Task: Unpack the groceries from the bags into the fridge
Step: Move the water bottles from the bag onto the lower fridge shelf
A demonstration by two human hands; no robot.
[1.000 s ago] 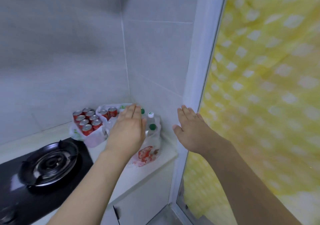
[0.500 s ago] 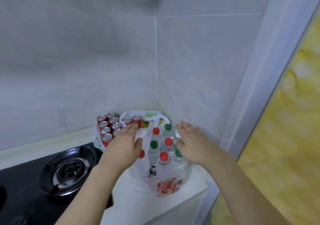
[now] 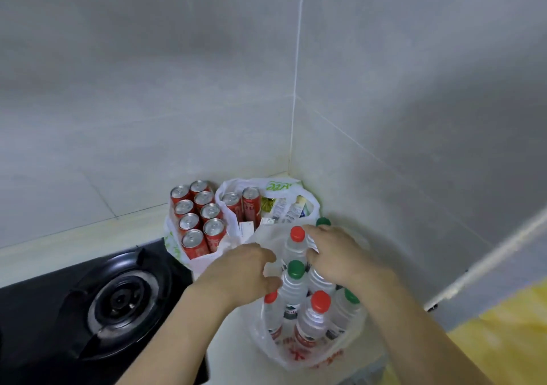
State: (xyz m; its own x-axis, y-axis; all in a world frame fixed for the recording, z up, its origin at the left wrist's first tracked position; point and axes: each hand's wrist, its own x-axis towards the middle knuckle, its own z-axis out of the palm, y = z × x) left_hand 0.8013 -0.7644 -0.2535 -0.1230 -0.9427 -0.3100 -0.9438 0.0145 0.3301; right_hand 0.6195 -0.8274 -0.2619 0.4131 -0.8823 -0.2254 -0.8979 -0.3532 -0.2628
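A clear plastic bag [image 3: 325, 358] with red print stands on the counter's front right and holds several water bottles with red and green caps. My left hand [image 3: 239, 275] is at the bag's left rim, thumb and curled fingers pinching the plastic. My right hand [image 3: 340, 257] reaches in from the right, its fingers curled against a red-capped bottle [image 3: 296, 245] at the back. A green-capped bottle [image 3: 294, 284] stands between my hands. Behind, a white bag [image 3: 174, 245] holds several red cans [image 3: 194, 241]. No fridge is in view.
A second white bag [image 3: 281, 186] with two cans and packets fills the tiled corner. A black gas hob with a burner [image 3: 124, 299] lies at left, close to the bags. The counter's edge [image 3: 364, 370] and a yellow curtain [image 3: 509, 334] are at lower right.
My view has moved closer to the bottle bag. Both hands have come down from above the caps: the left now pinches the bag's rim, the right curls round a bottle.
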